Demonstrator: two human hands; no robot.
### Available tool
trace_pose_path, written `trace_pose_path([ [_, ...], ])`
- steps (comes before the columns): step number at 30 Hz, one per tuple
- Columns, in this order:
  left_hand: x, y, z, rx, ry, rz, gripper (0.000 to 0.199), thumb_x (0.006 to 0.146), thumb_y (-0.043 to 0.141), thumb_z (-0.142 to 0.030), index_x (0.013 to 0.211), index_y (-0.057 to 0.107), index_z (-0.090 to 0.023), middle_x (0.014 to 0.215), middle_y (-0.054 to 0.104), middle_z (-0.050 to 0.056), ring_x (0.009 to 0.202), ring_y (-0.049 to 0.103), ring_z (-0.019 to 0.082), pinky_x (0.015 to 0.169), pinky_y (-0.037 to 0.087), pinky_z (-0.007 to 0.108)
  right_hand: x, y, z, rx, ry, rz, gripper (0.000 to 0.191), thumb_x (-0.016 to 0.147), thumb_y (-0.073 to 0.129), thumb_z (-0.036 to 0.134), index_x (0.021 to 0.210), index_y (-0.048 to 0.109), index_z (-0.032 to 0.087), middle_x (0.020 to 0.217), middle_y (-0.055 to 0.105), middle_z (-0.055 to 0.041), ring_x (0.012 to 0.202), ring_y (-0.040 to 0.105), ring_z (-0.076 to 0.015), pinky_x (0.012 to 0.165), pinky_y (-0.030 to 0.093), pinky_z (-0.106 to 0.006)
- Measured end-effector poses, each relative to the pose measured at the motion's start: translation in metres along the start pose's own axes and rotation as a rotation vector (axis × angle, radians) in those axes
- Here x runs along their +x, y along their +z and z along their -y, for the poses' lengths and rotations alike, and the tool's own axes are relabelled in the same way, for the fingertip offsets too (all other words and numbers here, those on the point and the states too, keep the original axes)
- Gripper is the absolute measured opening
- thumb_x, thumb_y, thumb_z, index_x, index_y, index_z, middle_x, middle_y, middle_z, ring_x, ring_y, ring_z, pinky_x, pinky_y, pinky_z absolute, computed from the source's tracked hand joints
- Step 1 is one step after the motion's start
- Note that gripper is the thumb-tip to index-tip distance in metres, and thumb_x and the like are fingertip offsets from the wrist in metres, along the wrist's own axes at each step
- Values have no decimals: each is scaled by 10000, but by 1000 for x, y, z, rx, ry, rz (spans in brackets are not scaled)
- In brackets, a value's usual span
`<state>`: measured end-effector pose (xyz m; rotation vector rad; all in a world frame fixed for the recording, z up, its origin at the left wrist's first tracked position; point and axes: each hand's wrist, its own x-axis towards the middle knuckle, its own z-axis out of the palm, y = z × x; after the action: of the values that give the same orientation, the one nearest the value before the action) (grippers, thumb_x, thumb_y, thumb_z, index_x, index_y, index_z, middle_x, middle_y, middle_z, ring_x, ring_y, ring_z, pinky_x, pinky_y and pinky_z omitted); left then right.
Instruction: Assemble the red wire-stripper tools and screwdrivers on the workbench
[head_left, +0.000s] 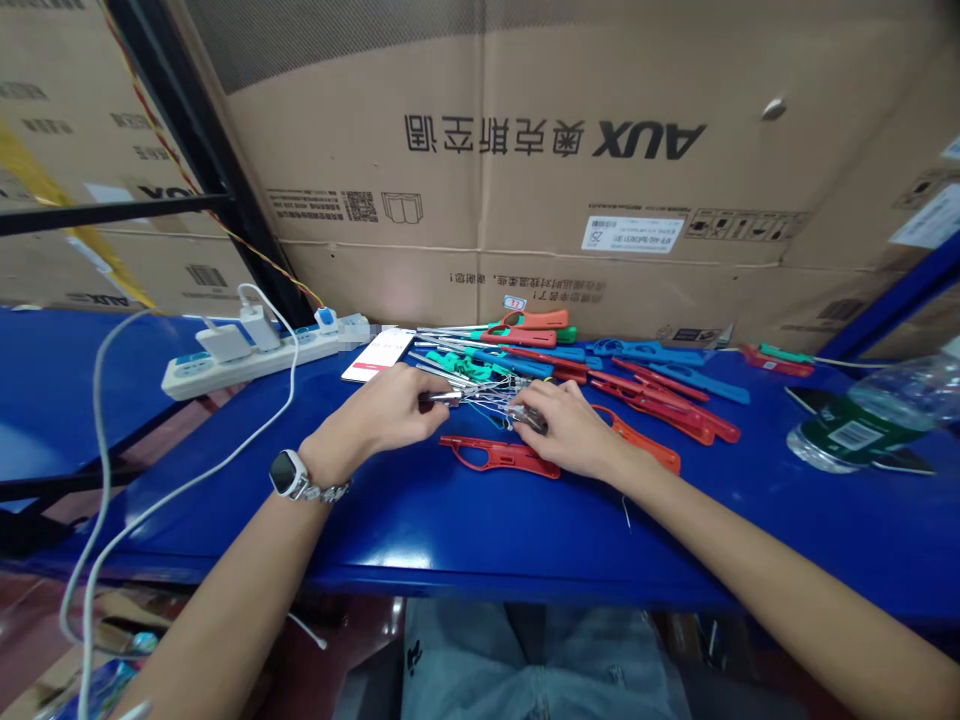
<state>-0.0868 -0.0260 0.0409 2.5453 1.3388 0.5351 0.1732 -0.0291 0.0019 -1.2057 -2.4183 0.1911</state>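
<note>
At a glossy blue metal table, a person's left hand pinches a slim dark shiny piece, and the right hand has its fingers closed on a rounded grey piece. Thin silvery strands lie between them; a red plastic pistol-shaped casing lies nearer, with blue plastic casings at far right.
</note>
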Motion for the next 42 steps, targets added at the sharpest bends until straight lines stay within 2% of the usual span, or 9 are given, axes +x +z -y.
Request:
trace_pose_path([
  [5, 1, 1, -2, -56, -24, 29, 219, 814, 498, -262, 640, 604, -184, 509, 480, -10, 463, 353, 119, 482, 222, 302, 4, -1, -1, -27, 99, -63, 273, 821, 693, 283, 1080, 636, 222, 1063, 664, -75, 1016, 599, -285, 851, 391, -432],
  [8, 1, 2, -4, -93, -51, 48, 265, 831, 502, -303, 610, 582, -180, 502, 448, -13, 463, 351, 120, 477, 208, 295, -3, -10, 2, 19, 40, -82, 421, 764, 660, 212, 1180, 595, 224, 1164, 630, -93, 1068, 571, -294, 886, 404, -443],
  [11, 1, 1, -4, -110, -85, 61, 272, 840, 500, -325, 658, 631, -171, 508, 448, -14, 463, 359, 123, 474, 208, 288, -14, -18, 9, 126, -24, -63, 475, 699, 617, 130, 1160, 557, 226, 1141, 635, -73, 996, 577, -256, 878, 415, -414],
  [17, 1, -1, -4, -177, -90, 95, 251, 791, 498, -264, 744, 715, -148, 513, 497, -15, 473, 384, 122, 474, 269, 260, -20, -4, 20, 137, -69, -122, 296, 862, 706, 303, 1120, 585, 222, 974, 697, -42, 910, 623, -231, 844, 409, -384],
  [23, 1, -2, -3, -222, -120, 139, 303, 769, 494, -243, 831, 772, -138, 522, 508, -14, 479, 372, 125, 480, 289, 255, -8, 9, 14, 79, -16, -209, 197, 893, 704, 281, 1063, 620, 225, 1010, 714, -51, 954, 642, -238, 840, 410, -381],
  [30, 3, 0, -5, -265, -148, 176, 270, 774, 503, -254, 797, 753, -154, 507, 441, -30, 464, 340, 124, 474, 270, 265, -4, 10, 11, 191, 43, -225, 166, 885, 695, 269, 1020, 602, 238, 1029, 718, -37, 980, 653, -228, 870, 452, -393],
  [37, 3, 4, -3, -241, -116, 174, 260, 819, 507, -309, 778, 720, -164, 562, 522, 1, 511, 414, 144, 510, 289, 286, 0, 13, 6, 252, 87, -273, 268, 856, 688, 274, 1105, 592, 244, 1194, 629, -87, 990, 647, -242, 850, 483, -405],
  [39, 3, 6, -3, -203, -85, 139, 305, 871, 506, -367, 755, 707, -170, 592, 565, 15, 539, 457, 153, 534, 305, 295, 2, 13, 5, 260, 75, -278, 214, 860, 685, 253, 1060, 610, 240, 1138, 668, -68, 985, 652, -236, 861, 472, -398],
  [42, 4, 9, -5, -120, -108, 68, 530, 970, 430, -537, 653, 658, -179, 532, 517, 13, 509, 442, 149, 536, 286, 303, 2, 13, 3, 236, 60, -283, 74, 879, 686, 237, 935, 638, 232, 962, 731, -22, 910, 667, -214, 848, 446, -380],
])
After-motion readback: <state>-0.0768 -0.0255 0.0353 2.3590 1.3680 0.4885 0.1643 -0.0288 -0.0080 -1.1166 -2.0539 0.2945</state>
